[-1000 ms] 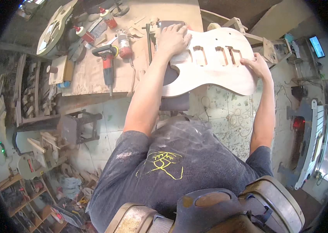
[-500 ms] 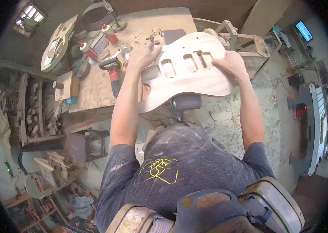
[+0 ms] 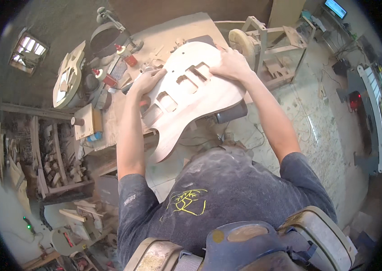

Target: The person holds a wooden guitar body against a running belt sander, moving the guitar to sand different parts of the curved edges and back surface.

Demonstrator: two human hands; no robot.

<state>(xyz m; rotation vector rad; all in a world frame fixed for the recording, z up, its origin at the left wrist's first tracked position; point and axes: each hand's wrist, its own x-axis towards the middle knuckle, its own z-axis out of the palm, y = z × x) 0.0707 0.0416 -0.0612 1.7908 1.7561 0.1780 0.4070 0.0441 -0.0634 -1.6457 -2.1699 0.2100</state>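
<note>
A pale wooden electric guitar body (image 3: 193,101) with several routed cavities is held tilted over the workbench's front edge. My left hand (image 3: 148,81) grips its far left edge, thumb on the top face. On the right, my right hand (image 3: 231,65) is closed round the upper edge beside the cavities, its thumb also on top. The fingers under the wood are hidden. A dark grey cylinder (image 3: 232,114) shows beneath the body's near right edge; whether the two touch I cannot tell.
On the workbench (image 3: 195,26) stand two red-and-white bottles (image 3: 127,55) and a desk lamp (image 3: 109,38). Another guitar body (image 3: 68,77) leans at the left. A wooden frame (image 3: 263,45) with a round disc stands at the far right. Offcuts fill a shelf (image 3: 60,153) at lower left.
The guitar body has turned anticlockwise, its left end swinging toward me and its right end away. Both hands moved left with it, and the view has shifted.
</note>
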